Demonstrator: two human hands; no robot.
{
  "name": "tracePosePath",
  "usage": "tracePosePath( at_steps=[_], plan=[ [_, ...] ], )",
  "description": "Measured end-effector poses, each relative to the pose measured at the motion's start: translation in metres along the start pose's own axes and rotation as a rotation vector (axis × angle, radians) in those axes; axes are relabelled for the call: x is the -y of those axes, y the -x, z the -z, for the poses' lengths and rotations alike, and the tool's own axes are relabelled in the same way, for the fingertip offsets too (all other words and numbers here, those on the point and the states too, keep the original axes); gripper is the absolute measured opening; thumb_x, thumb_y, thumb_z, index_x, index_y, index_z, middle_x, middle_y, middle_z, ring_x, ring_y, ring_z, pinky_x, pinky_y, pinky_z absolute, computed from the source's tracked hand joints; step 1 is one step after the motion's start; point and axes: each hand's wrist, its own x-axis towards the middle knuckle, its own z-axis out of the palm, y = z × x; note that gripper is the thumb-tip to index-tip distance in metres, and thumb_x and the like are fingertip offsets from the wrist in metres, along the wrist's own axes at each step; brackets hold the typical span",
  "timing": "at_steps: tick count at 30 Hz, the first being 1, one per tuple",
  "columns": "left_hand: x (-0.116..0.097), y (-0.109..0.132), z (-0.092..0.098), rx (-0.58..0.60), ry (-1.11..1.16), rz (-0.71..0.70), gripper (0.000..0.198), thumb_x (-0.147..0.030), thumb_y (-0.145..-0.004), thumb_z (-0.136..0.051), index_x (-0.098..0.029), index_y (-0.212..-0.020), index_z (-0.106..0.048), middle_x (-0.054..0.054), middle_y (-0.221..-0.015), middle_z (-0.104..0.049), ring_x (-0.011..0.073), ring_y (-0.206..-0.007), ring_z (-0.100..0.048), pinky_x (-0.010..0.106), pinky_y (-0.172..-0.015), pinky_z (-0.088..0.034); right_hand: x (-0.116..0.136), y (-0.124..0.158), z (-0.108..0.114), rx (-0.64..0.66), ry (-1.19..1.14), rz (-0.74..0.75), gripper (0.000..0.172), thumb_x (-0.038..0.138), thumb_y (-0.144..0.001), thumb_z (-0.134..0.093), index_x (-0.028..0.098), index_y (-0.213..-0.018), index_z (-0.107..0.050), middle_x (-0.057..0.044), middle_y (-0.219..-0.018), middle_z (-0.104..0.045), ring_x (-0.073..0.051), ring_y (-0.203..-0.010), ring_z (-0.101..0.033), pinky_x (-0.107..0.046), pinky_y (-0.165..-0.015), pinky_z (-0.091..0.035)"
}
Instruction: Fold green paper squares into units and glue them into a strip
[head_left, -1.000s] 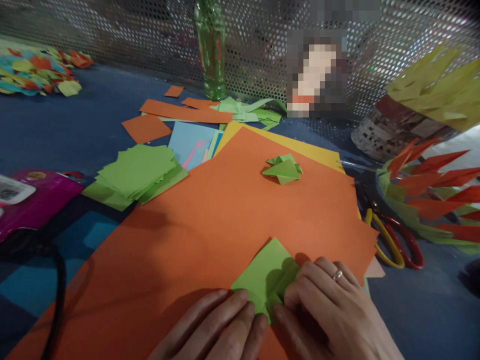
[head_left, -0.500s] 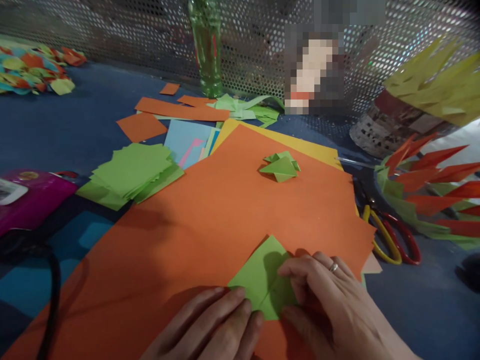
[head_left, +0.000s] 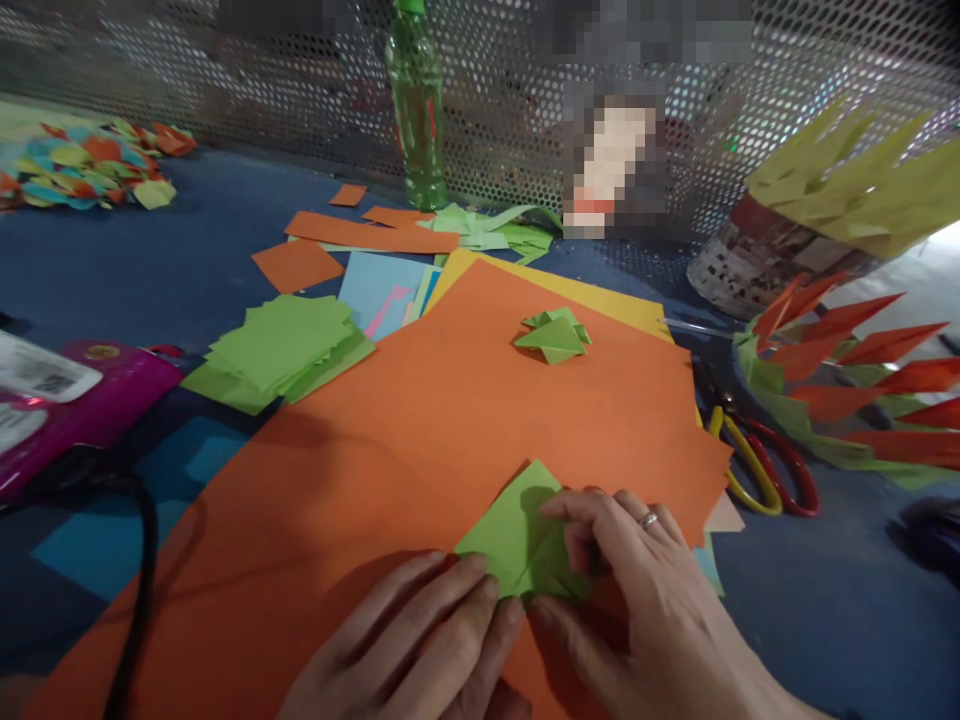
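A green square of paper (head_left: 517, 530) lies turned to a diamond on the large orange sheet, with its lower part creased and partly folded. My left hand (head_left: 427, 630) presses its fingertips, held close together, on the paper's lower left edge. From the right, my right hand (head_left: 637, 580), with a ring on one finger, holds the same paper: bent fingers rest on its right side and the thumb is at the bottom corner. The right corner is hidden under these fingers. Farther up the sheet sits a small folded green paper piece (head_left: 556, 335), touched by neither hand.
Under the work lies a large orange sheet (head_left: 360, 450) over a yellow one. Left of it are a stack of green squares (head_left: 281, 345), a magenta device (head_left: 120, 400) and its black cable (head_left: 146, 560). Scissors (head_left: 765, 460) and a red-and-green paper ring (head_left: 847, 390) lie right. A green bottle (head_left: 418, 110) stands behind.
My right thumb has moved left along the paper's bottom corner, and that corner appears folded up. The left fingers stay on the left edge. The view has shifted slightly.
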Motion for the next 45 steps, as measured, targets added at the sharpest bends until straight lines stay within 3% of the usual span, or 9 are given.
tracePosePath(
  at_steps=[11, 17, 21, 24, 28, 32, 37, 40, 45],
  plan=[
    [-0.002, 0.006, 0.005, 0.064, 0.006, 0.009, 0.027, -0.022, -0.104, -0.048, -0.017, -0.114, -0.073, 0.0, -0.116, -0.074, 0.0148, -0.119, -0.063, 0.03, -0.123, -0.029, -0.007, 0.005, 0.006, 0.105, -0.168, -0.093, 0.052, 0.004, -0.08, -0.054, 0.028, -0.125, -0.045, 0.001, -0.091, -0.06, -0.019, -0.085, -0.059, -0.035, -0.076, -0.045],
    [0.0, -0.002, 0.011, 0.032, -0.053, -0.035, 0.029, -0.033, -0.101, -0.055, -0.018, -0.12, -0.07, 0.007, -0.114, -0.074, 0.0209, -0.112, -0.068, 0.037, -0.11, -0.049, -0.013, 0.008, 0.013, 0.187, -0.223, -0.074, 0.061, -0.002, -0.077, -0.047, 0.03, -0.13, -0.044, 0.0, -0.098, -0.062, -0.018, -0.09, -0.06, -0.037, -0.081, -0.05],
    [-0.002, -0.008, 0.01, 0.008, -0.053, -0.018, 0.032, -0.04, -0.099, -0.056, -0.019, -0.118, -0.071, 0.009, -0.114, -0.073, 0.0232, -0.112, -0.068, 0.04, -0.107, -0.052, -0.019, 0.003, 0.024, 0.214, -0.284, -0.009, 0.065, -0.004, -0.076, -0.044, 0.029, -0.132, -0.046, -0.003, -0.12, -0.061, -0.018, -0.111, -0.06, -0.037, -0.096, -0.053],
    [-0.003, -0.009, 0.012, 0.002, -0.042, -0.016, 0.029, -0.038, -0.099, -0.057, -0.019, -0.115, -0.072, 0.008, -0.112, -0.073, 0.0228, -0.111, -0.068, 0.039, -0.105, -0.053, -0.024, -0.002, 0.033, 0.155, -0.34, 0.043, 0.06, -0.003, -0.078, -0.042, 0.028, -0.13, -0.048, -0.006, -0.13, -0.059, -0.018, -0.123, -0.057, -0.035, -0.101, -0.053],
    [-0.002, -0.011, 0.02, 0.011, -0.009, -0.017, 0.023, -0.027, -0.1, -0.054, -0.019, -0.109, -0.074, 0.006, -0.108, -0.075, 0.0186, -0.106, -0.07, 0.032, -0.102, -0.055, -0.03, -0.007, 0.037, 0.074, -0.292, 0.072, 0.058, -0.003, -0.079, -0.041, 0.027, -0.128, -0.05, -0.006, -0.131, -0.059, -0.016, -0.116, -0.061, -0.029, -0.088, -0.059],
    [-0.002, -0.013, 0.025, 0.003, 0.028, -0.017, 0.021, -0.018, -0.1, -0.054, -0.016, -0.105, -0.075, 0.003, -0.107, -0.076, 0.0149, -0.105, -0.071, 0.025, -0.101, -0.054, -0.036, -0.01, 0.035, 0.086, -0.16, 0.146, 0.063, -0.005, -0.076, -0.045, 0.026, -0.13, -0.052, -0.007, -0.132, -0.057, -0.018, -0.124, -0.056, -0.036, -0.101, -0.052],
    [-0.003, -0.014, 0.024, -0.028, 0.043, -0.014, 0.022, -0.018, -0.1, -0.053, -0.017, -0.105, -0.075, 0.004, -0.107, -0.075, 0.0153, -0.103, -0.071, 0.027, -0.098, -0.056, -0.04, -0.014, 0.034, -0.014, -0.056, 0.291, 0.04, -0.002, -0.082, -0.051, 0.025, -0.105, -0.07, -0.006, -0.114, -0.062, -0.019, -0.106, -0.062, -0.034, -0.088, -0.055],
    [-0.006, -0.011, 0.021, -0.04, -0.031, -0.011, 0.022, -0.019, -0.1, -0.054, -0.017, -0.11, -0.074, 0.005, -0.113, -0.074, 0.0181, -0.109, -0.069, 0.031, -0.102, -0.054, -0.036, -0.012, 0.034, -0.06, -0.028, 0.385, 0.026, 0.002, -0.086, -0.055, 0.023, -0.089, -0.07, -0.006, -0.108, -0.064, -0.019, -0.101, -0.06, -0.033, -0.083, -0.054],
    [-0.026, -0.002, 0.013, -0.041, -0.097, 0.074, 0.027, -0.021, -0.103, -0.049, -0.015, -0.116, -0.071, 0.006, -0.115, -0.073, 0.0193, -0.105, -0.067, 0.033, -0.101, -0.051, -0.022, -0.004, 0.028, -0.041, 0.067, 0.522, 0.02, 0.006, -0.093, -0.054, 0.019, -0.087, -0.067, -0.004, -0.1, -0.069, -0.018, -0.094, -0.059, -0.032, -0.082, -0.05]
  ],
)
